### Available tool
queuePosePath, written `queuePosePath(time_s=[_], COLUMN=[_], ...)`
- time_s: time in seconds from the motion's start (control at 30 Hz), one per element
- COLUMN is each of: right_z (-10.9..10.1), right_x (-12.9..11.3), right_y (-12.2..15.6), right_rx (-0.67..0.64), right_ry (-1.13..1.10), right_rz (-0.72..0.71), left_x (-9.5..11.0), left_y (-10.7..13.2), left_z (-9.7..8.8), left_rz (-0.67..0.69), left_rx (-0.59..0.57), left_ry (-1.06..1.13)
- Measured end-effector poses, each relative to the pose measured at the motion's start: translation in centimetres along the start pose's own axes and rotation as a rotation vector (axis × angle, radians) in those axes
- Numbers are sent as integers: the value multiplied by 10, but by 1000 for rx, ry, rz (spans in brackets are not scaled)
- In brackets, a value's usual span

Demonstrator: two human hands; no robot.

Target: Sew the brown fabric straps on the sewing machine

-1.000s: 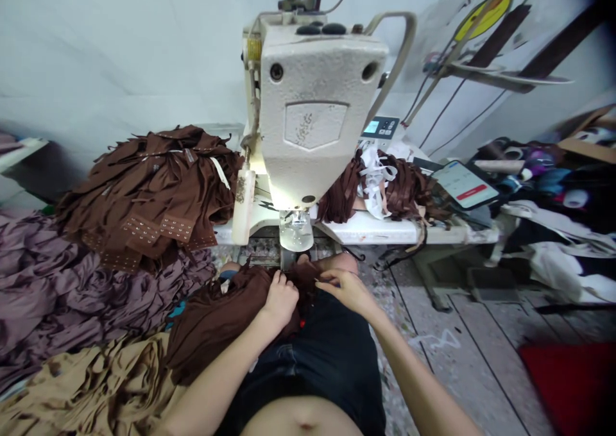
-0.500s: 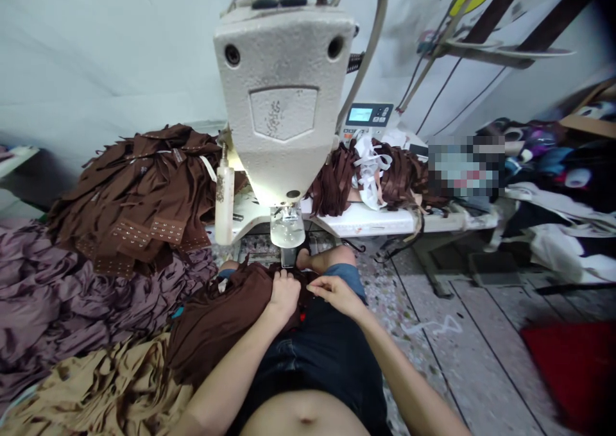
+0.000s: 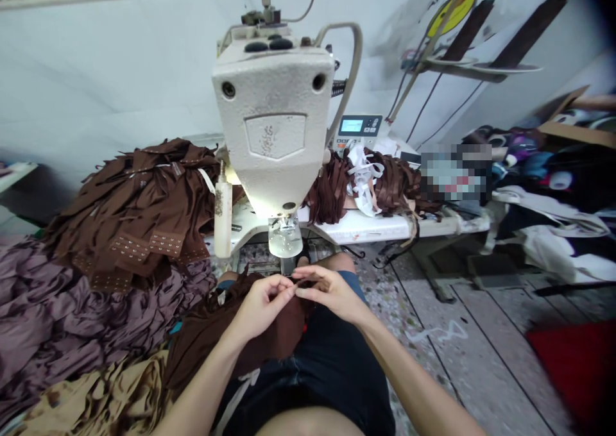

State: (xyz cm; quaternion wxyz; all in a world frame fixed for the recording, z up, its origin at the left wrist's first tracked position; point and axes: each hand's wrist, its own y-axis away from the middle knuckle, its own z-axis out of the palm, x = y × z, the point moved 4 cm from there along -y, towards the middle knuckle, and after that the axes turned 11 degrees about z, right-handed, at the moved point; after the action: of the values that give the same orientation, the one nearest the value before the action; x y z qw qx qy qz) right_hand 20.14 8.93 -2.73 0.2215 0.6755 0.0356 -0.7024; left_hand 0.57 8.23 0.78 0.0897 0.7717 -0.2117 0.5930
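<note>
- Below the presser foot [image 3: 285,237] of an industrial sewing machine [image 3: 272,122], a brown fabric piece [image 3: 226,333] is bunched across the person's lap, over dark denim shorts [image 3: 312,372].
- Its long axis is seen running diagonally from lower left to upper right, with the narrow gathered end pointed toward the foot. That end lies just short of the foot and is not placed under it.
- By the left hand [image 3: 262,308], the gathered end is pinched between thumb and fingers, and the wrist is angled up from the lower left.
- By the right hand [image 3: 332,293], the same edge is gripped from the other side. Its fingertips [image 3: 308,283] are brought in close against those of the left hand, and the two hands are held nearly touching.
- What lies exactly between the fingertips is too small to be made out.
- Left of the machine, a stack of brown cut pieces [image 3: 139,218] with hook-and-eye tape is heaped on mauve fabric [image 3: 58,308], and tan fabric [image 3: 96,391] is piled nearer the lap.
- On the machine table [image 3: 375,227], brown straps [image 3: 389,183] are tangled with white elastic [image 3: 363,179].
</note>
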Motion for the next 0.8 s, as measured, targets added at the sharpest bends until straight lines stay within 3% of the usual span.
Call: queuePosePath(time_s=[0.17,0.3,0.43,0.63,0.8], right_z=[-3,-6,-12,-35,-34], right_x=[-40,-61,-62,-67,-59], right_y=[4,13,17,26,32], right_rx=[3,-14,45,140,79], right_ry=[31,-23,-80,-98,-62], right_rz=[-16,-47,-20,3,130], left_x=[26,35,44,63,43], left_y=[-4,-5,-8,-22,-14], left_z=[-1,3,19,39,36], left_rz=[9,-28,-15,257,269], left_rx=[62,154,182,258,255], left_ry=[117,243,306,63,-81])
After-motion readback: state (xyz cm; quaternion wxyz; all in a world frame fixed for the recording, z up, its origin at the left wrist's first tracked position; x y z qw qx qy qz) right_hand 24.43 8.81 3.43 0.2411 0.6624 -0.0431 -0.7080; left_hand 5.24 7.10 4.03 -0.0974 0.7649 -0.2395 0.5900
